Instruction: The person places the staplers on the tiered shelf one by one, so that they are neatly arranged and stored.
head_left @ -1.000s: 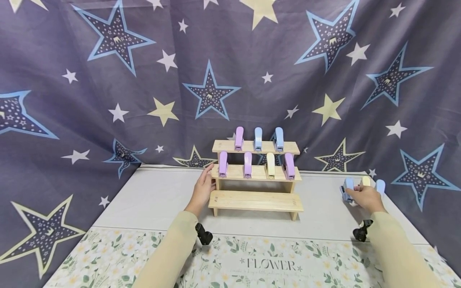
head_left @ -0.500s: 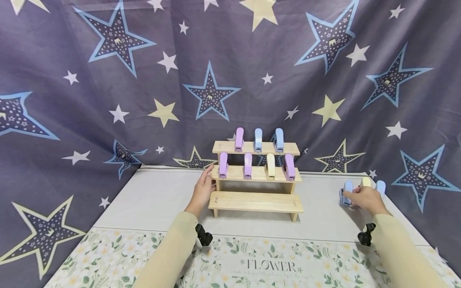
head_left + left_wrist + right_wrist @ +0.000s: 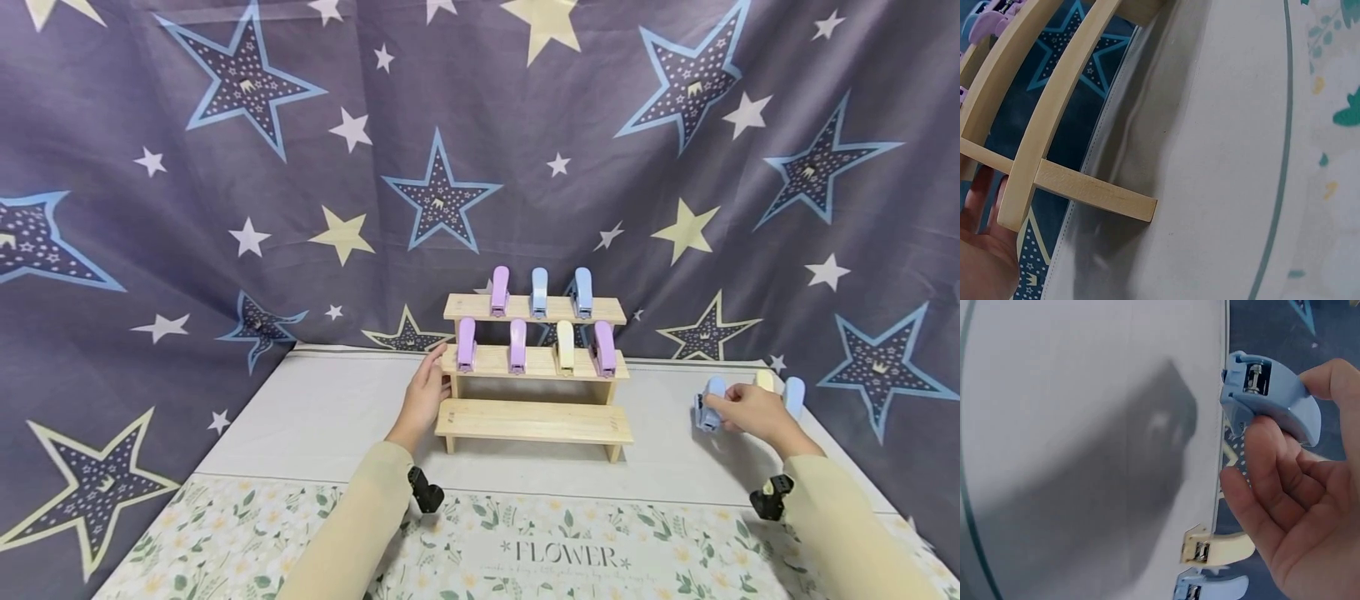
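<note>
My right hand [image 3: 756,412] pinches a light blue stapler [image 3: 708,404] between thumb and fingers, at the right of the table. In the right wrist view the stapler [image 3: 1272,394] shows its metal mechanism, and a broad shadow falls on the cloth beside it. A cream stapler [image 3: 764,381] and another blue stapler [image 3: 793,397] stand behind and right of that hand. My left hand [image 3: 422,398] touches the left end of the three-tier wooden rack [image 3: 532,417]. Its fingers lie fairly straight along the side, partly hidden by the wood in the left wrist view.
The rack's top shelf carries a purple stapler [image 3: 499,292] and two blue ones. Several purple staplers and a cream stapler [image 3: 565,346] line the middle shelf. A dark star-patterned curtain [image 3: 300,167] hangs behind the table, which has a flower-printed cloth [image 3: 585,525] in front.
My right hand has taken the blue stapler and shifted it a little left, away from the cream one. The left hand stays at the rack's side.
</note>
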Action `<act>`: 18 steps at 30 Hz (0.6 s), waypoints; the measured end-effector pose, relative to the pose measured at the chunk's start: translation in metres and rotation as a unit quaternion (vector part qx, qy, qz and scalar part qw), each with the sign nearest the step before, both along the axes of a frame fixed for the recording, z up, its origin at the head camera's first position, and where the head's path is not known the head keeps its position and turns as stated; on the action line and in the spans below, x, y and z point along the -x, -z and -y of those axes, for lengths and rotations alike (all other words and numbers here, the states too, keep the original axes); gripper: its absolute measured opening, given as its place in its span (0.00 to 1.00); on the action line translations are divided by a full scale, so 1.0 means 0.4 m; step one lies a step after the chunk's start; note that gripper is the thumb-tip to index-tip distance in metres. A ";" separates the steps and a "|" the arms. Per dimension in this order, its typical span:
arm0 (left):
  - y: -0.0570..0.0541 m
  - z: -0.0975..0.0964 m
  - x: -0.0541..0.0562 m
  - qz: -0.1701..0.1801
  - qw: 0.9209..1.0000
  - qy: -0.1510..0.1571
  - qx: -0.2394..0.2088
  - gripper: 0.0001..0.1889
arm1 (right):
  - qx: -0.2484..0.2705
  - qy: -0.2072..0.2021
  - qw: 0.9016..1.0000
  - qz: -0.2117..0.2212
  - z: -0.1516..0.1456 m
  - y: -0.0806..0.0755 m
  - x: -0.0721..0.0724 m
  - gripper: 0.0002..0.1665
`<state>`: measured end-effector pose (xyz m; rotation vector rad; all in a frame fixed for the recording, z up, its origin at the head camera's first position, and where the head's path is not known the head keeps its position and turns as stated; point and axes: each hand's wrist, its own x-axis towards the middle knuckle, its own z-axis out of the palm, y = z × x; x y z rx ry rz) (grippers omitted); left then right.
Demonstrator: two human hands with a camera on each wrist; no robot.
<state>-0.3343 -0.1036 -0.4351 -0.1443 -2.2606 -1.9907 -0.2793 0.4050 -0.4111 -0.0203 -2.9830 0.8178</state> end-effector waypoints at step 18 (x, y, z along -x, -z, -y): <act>0.000 0.000 0.005 -0.002 1.000 -0.004 -0.004 0.24 | 0.005 -0.087 0.996 -0.030 0.135 -0.093 -0.068 0.20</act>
